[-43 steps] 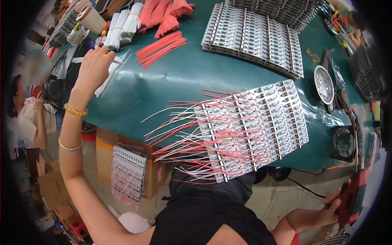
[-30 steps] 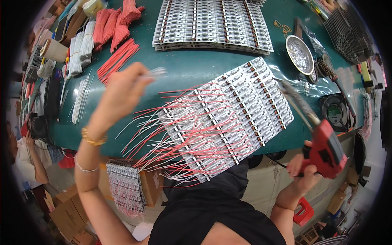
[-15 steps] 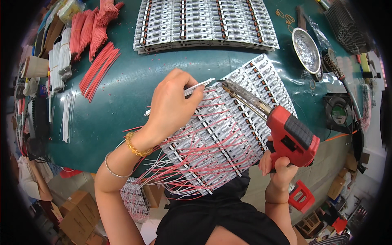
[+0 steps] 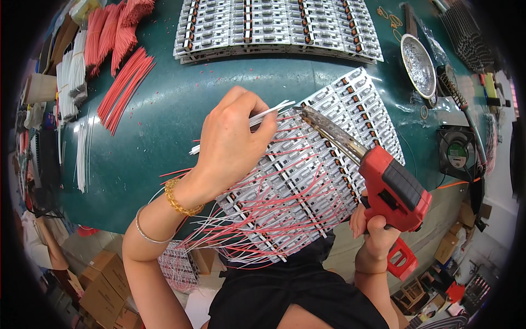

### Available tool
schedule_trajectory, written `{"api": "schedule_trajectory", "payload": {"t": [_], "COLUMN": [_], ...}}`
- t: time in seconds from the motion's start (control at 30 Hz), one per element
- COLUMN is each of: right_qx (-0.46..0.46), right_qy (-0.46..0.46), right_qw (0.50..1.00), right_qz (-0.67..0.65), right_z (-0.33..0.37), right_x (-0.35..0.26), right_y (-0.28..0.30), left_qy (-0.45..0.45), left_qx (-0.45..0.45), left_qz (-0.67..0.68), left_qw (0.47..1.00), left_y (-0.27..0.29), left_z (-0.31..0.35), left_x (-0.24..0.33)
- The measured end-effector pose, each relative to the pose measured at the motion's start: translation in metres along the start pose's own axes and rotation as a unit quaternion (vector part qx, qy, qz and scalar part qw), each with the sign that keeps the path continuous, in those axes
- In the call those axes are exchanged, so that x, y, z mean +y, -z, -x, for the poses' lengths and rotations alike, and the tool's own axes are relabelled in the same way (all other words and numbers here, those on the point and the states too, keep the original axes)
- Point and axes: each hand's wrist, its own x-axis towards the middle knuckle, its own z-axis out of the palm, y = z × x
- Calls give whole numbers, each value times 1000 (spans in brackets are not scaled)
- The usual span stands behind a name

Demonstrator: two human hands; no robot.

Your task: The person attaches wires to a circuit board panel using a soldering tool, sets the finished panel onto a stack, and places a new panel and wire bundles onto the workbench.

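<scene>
Pinched in my left hand [image 4: 233, 137] is a small bundle of white wires [image 4: 274, 109], whose tips reach the upper left edge of a circuit board panel [image 4: 350, 118]. My right hand [image 4: 375, 230] is wrapped round the grip of a red and black soldering gun [image 4: 392, 189]. The gun's dark tip sits close by the white wire ends, at the board's upper corner; whether they touch I cannot tell. Red and white wires [image 4: 263, 219] run from the panel's lower left part and hang past its edge. My left hand hides part of that edge.
A stack of similar panels [image 4: 274, 33] lies at the far side of the green table [image 4: 148, 181]. Red wire bundles [image 4: 126, 85] and white wires [image 4: 82, 159] lie at left. At right are a metal bowl [image 4: 419, 66], a coiled iron holder [image 4: 452, 85] and a small black fan [image 4: 457, 151].
The view has shifted slightly. Both hands keep their holds, and the white wire tips and the gun's tip remain close together at the board's edge.
</scene>
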Motion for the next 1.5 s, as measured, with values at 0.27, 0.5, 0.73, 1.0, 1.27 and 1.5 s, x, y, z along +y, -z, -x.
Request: {"api": "schedule_trajectory", "payload": {"t": [0.27, 0.5, 0.73, 1.0, 1.27, 1.5], "right_qx": [53, 41, 59, 239, 303, 159], "right_qy": [-27, 11, 26, 272, 245, 206], "right_qw": [997, 997, 995, 926, 914, 965], "right_qz": [54, 67, 74, 104, 114, 18], "right_z": [-2, -5, -3, -19, -77, -10], "right_x": [-2, -1, -2, -30, -25, -3], "right_y": [-14, -16, -15, 16, 73, 34], "left_qy": [-9, -12, -25, -70, -48, -29], "left_qx": [7, 7, 8, 32, 96, -24], "left_qz": [-5, -11, -23, 7, 85, 25], "left_qw": [1000, 1000, 999, 997, 991, 999], "left_y": [-2, -2, -4, 1, 16, 14], "left_z": [3, 3, 1, 1, 4, 7], "left_x": [-1, -2, -1, -2, 3, 16]}}
